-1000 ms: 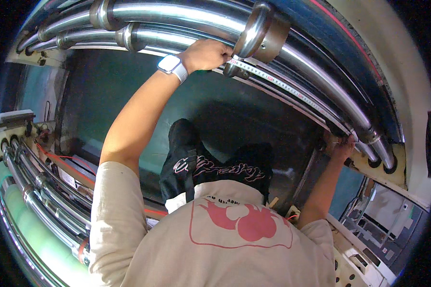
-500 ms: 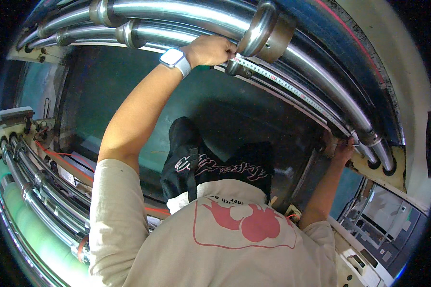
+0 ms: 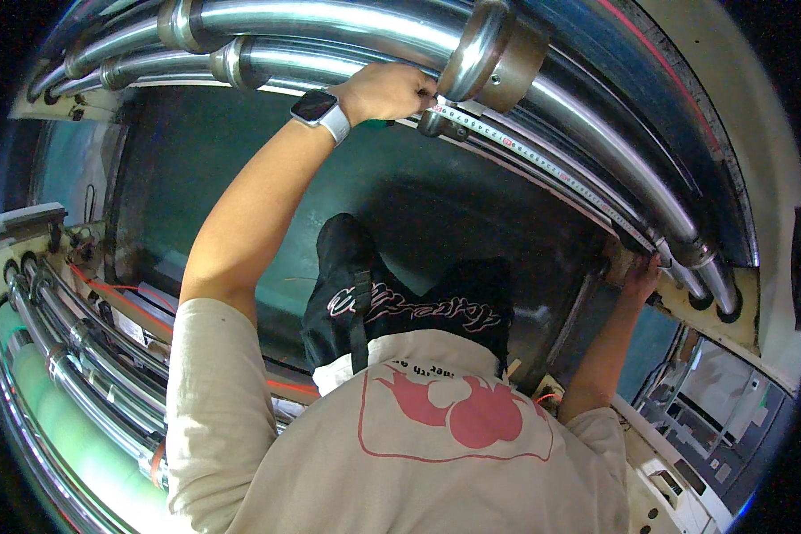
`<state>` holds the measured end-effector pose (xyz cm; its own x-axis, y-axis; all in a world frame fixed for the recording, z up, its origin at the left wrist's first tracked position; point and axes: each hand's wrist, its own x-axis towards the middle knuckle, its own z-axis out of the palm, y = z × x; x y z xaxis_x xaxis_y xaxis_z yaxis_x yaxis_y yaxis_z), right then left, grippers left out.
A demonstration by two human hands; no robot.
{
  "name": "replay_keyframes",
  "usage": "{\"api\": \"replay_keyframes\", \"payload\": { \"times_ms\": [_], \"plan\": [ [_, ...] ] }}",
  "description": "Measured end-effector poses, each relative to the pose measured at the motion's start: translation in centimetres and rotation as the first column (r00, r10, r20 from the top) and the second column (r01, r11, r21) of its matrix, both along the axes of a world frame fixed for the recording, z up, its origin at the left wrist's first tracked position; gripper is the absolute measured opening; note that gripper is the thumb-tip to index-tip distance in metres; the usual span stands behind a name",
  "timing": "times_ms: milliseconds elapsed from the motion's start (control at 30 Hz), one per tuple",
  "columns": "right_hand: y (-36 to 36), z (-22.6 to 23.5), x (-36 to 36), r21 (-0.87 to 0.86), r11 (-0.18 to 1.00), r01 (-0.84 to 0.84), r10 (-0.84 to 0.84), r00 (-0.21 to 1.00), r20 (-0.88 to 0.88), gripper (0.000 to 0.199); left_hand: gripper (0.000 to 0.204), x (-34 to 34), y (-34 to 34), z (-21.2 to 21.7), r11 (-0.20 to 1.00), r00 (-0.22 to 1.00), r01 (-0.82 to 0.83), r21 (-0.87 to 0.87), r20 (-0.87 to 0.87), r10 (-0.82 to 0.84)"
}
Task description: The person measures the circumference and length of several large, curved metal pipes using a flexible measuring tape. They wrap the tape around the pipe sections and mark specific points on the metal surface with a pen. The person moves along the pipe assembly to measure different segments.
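A white measuring tape (image 3: 547,163) is pulled straight along the steel rods at the upper right. Its left end is pinched in the closed fingers of my left hand (image 3: 387,92), just beside a thick metal collar (image 3: 485,58). A smartwatch (image 3: 316,108) with a pale strap sits on that wrist. At the far end of the tape, near where the rods enter a cream side plate, my right hand (image 3: 643,278) is closed on the tape. Its fingertips are partly in shadow, and the tape's case cannot be made out.
Polished steel rods (image 3: 329,24) with collars run across the top. More rods (image 3: 89,392) and a pale green roller (image 3: 58,436) lie at the lower left. A cream side plate (image 3: 730,325) stands at the right. Orange cable (image 3: 102,283) runs along the left.
Both hands keep their places on the tape, which stays stretched. The watch face has gone from lit to dark. The view has shifted very slightly.
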<state>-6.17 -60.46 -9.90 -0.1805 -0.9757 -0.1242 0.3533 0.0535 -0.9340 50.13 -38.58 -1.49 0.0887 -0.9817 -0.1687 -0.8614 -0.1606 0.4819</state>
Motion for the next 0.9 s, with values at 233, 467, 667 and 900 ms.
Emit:
{"api": "replay_keyframes", "payload": {
  "times_ms": [233,467,667,900],
  "plan": [
    [1.1,0.9,1.7,-0.016,0.989,-0.148,0.148,0.989,0.006,0.016,0.032,0.0,-0.1,0.1,0.999,0.999,0.017,0.041,0.032,-0.019],
    [0.5,0.0,0.4,0.014,0.996,-0.091,0.091,0.996,0.022,0.011,0.029,0.1,0.7,-0.7,0.998,0.998,-0.054,0.021,0.038,0.053],
    [0.6,-0.6,1.3,-0.06,0.998,0.002,0.004,0.994,0.105,0.011,0.026,0.0,0.5,-1.3,0.991,0.995,-0.073,-0.113,-0.08,0.064],
    [1.3,0.4,2.2,-0.051,0.993,0.107,-0.103,0.992,0.075,0.015,0.024,-0.8,0.2,-0.3,0.994,0.992,-0.089,-0.055,-0.09,0.084]
  ]
}}
